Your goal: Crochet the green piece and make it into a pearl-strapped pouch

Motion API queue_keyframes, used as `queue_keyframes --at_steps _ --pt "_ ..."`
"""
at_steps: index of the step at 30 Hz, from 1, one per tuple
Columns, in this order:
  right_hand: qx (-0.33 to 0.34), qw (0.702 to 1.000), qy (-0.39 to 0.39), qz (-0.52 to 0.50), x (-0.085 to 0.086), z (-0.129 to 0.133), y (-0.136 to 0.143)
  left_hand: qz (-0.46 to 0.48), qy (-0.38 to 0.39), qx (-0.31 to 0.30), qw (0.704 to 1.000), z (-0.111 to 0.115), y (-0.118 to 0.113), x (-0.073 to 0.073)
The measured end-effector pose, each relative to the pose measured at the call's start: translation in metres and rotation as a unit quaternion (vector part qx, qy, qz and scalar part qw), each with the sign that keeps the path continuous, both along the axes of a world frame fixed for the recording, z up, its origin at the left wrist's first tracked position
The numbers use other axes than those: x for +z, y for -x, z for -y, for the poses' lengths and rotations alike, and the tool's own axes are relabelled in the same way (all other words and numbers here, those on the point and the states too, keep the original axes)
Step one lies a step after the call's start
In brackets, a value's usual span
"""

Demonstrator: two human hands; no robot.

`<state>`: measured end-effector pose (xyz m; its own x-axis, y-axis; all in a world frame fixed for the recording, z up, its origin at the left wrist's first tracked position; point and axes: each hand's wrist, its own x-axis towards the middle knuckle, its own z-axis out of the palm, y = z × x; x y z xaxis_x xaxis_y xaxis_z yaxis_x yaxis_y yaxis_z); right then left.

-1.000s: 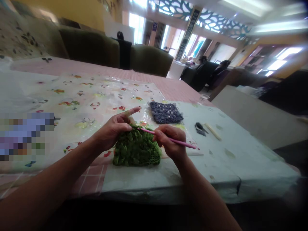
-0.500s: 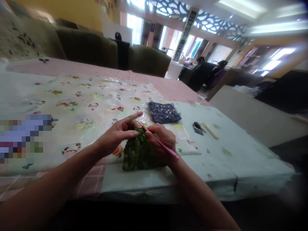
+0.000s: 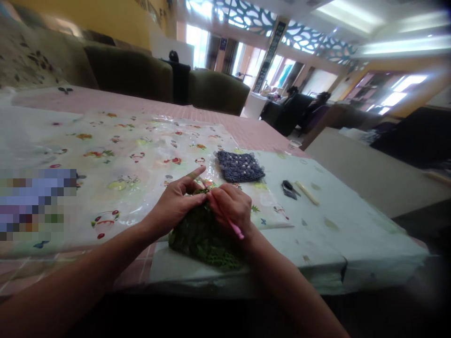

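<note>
A dark green crocheted piece (image 3: 207, 239) hangs beneath both hands at the near side of the table. My left hand (image 3: 179, 199) pinches its upper edge between thumb and fingers, with the index finger stretched out forward. In my right hand (image 3: 232, 204) is a pink crochet hook (image 3: 233, 225), its handle slanting back toward the wrist. The hook's tip meets the top edge of the green piece, close to my left fingertips; the exact stitch is too small to make out. Beyond the hands lies a blue-grey crocheted square (image 3: 240, 166) dotted with white beads.
Small black-handled snippers (image 3: 289, 188) and a pale stick (image 3: 307, 193) lie to the right on the light green cloth (image 3: 338, 234). A printed plastic sheet (image 3: 134, 173) covers the left of the table. Chairs (image 3: 218, 89) stand behind, with people seated farther back.
The green piece has swung lower and to the left, showing more of its lower edge. My right hand has turned, bringing the hook's handle down and to the left.
</note>
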<state>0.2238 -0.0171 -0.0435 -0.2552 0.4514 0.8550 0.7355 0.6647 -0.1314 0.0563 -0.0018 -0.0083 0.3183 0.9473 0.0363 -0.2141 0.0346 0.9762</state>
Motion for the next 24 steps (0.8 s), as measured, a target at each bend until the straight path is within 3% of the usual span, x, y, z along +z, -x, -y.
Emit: queue_keyframes --at_steps 3,5,7,13,24 --pt "-0.084 0.992 -0.073 0.063 -0.003 0.002 0.003 0.047 0.082 -0.019 0.995 -0.001 -0.003 -0.003" --pt "-0.083 0.989 -0.097 0.073 -0.003 0.003 0.003 0.078 0.156 -0.076 0.982 -0.003 -0.002 -0.002" --pt "-0.041 0.991 -0.112 0.054 -0.003 0.004 0.001 0.096 0.19 -0.117 0.97 -0.004 0.001 0.001" --pt "0.104 0.988 -0.057 -0.098 -0.001 0.003 -0.003 0.101 0.144 -0.129 0.976 -0.01 0.015 0.013" --pt "0.2 0.948 0.114 -0.218 0.015 0.01 -0.016 0.071 0.097 -0.118 0.986 -0.022 0.026 0.022"
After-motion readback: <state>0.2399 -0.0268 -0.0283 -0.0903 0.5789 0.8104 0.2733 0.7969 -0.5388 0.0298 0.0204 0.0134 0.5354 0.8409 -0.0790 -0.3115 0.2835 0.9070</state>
